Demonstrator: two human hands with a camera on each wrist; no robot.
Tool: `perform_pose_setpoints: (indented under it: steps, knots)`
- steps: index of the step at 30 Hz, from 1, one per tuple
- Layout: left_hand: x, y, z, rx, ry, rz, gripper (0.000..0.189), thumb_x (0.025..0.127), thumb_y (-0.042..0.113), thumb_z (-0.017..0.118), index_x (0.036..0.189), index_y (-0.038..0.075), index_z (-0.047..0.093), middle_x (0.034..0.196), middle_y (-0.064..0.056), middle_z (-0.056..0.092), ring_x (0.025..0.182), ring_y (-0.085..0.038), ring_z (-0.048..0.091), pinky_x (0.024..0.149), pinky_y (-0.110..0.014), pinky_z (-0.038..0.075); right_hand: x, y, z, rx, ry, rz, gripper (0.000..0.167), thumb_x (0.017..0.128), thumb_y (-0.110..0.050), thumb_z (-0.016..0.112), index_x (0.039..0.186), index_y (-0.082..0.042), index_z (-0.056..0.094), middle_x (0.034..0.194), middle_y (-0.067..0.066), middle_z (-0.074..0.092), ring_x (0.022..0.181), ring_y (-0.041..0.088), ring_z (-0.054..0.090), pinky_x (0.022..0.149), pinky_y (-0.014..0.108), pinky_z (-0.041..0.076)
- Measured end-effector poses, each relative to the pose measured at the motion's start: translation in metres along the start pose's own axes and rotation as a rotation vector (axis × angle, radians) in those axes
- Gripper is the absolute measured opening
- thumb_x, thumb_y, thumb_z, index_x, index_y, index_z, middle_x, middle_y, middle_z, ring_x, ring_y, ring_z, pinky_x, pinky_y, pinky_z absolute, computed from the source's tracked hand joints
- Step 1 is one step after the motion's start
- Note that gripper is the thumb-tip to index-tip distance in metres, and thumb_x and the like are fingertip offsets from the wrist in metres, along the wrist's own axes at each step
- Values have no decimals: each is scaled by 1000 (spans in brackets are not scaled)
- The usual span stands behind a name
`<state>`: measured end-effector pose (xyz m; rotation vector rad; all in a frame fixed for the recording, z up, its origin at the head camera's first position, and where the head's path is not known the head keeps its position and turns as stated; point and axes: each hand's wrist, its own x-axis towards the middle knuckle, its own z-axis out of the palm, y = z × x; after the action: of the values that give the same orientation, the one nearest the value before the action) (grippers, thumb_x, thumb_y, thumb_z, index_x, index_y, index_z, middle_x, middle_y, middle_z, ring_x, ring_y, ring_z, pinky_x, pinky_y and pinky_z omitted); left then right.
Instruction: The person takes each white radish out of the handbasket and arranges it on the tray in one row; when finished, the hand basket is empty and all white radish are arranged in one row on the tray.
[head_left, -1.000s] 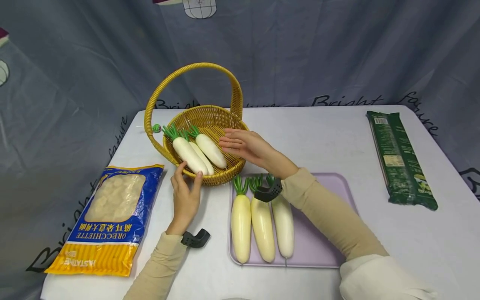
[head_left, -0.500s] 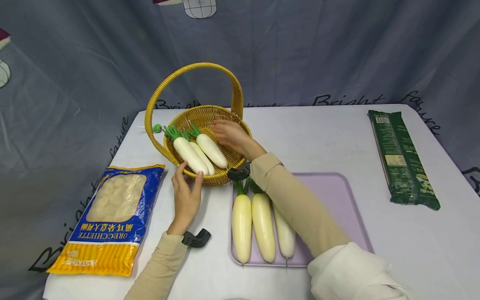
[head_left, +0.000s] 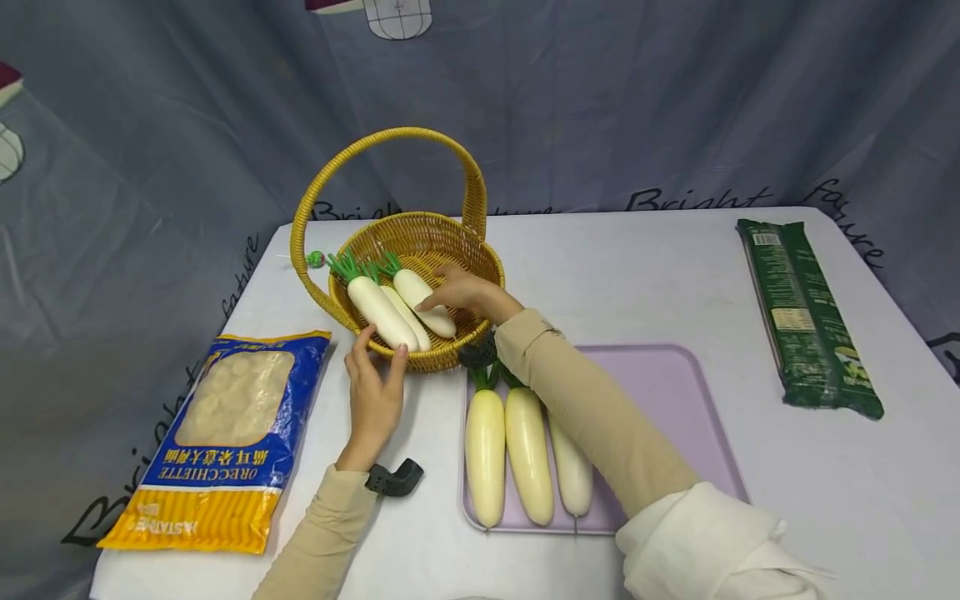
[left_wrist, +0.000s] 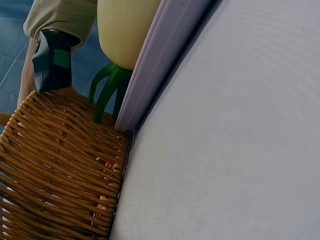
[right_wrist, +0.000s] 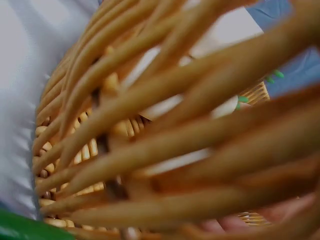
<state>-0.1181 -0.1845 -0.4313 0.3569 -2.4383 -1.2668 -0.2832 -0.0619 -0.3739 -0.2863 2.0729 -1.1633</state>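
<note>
A yellow wicker basket (head_left: 491, 258) with a tall handle holds three white radishes with green tops. My right hand (head_left: 472, 293) reaches over its right rim. The thumb lies across the rightmost white radish (head_left: 408, 285), with the fingers on its far side. My left hand (head_left: 373, 402) rests at the basket's near-left rim, thumb and fingers spread, fingertips by the lower end of the leftmost white radish (head_left: 377, 310). Between these two lies a slimmer radish (head_left: 408, 318). Woven basket wall (right_wrist: 165, 105) fills the right wrist view, hiding most of the fingers.
A lilac tray (head_left: 652, 392) bears three larger pale radishes, one partly under my right sleeve. A blue and yellow pasta bag (head_left: 225, 442) lies left, a green packet (head_left: 810, 321) far right. A small green lollipop (head_left: 316, 259) sits beside the basket.
My right hand has moved left into the basket, and its straight fingers have bent around the rightmost radish. My left hand stays at the rim.
</note>
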Motion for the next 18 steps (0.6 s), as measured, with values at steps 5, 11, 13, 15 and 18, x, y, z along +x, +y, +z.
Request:
perform_pose_setpoints:
  steps: [5,11,13,15,18]
  knots:
    - [0,0,0,1,9,1,55,90,46,47,137,27,26,120,-19,35,106,-31,44,84,-45,38,0,1,1,-16,-14,6,84,78,-18,71,145,-20,19,152,6,10,133,26,29,97,38,40]
    - [0,1,-1,0,1,-6,55,90,48,46,137,28,25,120,-18,34,107,-30,44,87,-45,38,0,1,1,-31,-38,-14,82,78,-13,70,144,-21,22,151,6,17,130,24,34,95,35,42]
    - [-1,0,-1,-5,-2,-8,56,90,49,46,137,28,25,121,-18,34,108,-30,44,88,-46,37,-1,2,1,-18,-51,-15,82,78,-13,69,144,-22,22,151,5,16,128,24,37,92,35,44]
    - [-1,0,-1,-9,-1,-9,56,90,49,46,137,28,25,121,-18,34,108,-30,44,89,-46,37,-1,2,1,10,-66,-14,83,78,-11,69,144,-25,21,151,5,16,125,24,40,87,34,47]
    - [-1,0,-1,-13,2,-10,56,90,49,47,137,28,26,121,-18,34,108,-30,44,89,-46,37,-1,3,1,57,-88,-22,86,78,-8,68,144,-29,18,152,3,12,121,25,43,81,35,49]
